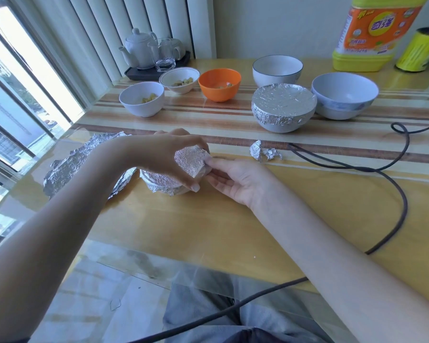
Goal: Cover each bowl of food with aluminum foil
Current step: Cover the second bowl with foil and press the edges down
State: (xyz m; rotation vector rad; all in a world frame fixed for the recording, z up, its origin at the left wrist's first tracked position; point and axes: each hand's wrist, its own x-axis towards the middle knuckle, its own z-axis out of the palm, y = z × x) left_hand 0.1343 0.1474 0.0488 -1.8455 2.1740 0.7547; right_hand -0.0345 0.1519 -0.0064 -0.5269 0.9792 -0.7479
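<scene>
My left hand (169, 154) curls over a small foil-wrapped bowl (166, 184) just in front of me, gripping its crinkled aluminium foil cover (190, 160), while my right hand (233, 179) pinches the foil's raised right flap with its fingertips. That flap points toward my right hand, the nearer one for pressing it down over the rim. A loose foil sheet (67, 167) lies to the left. The bowl (mostly hidden under my left hand) shows no contents; three uncovered food bowls sit well beyond
</scene>
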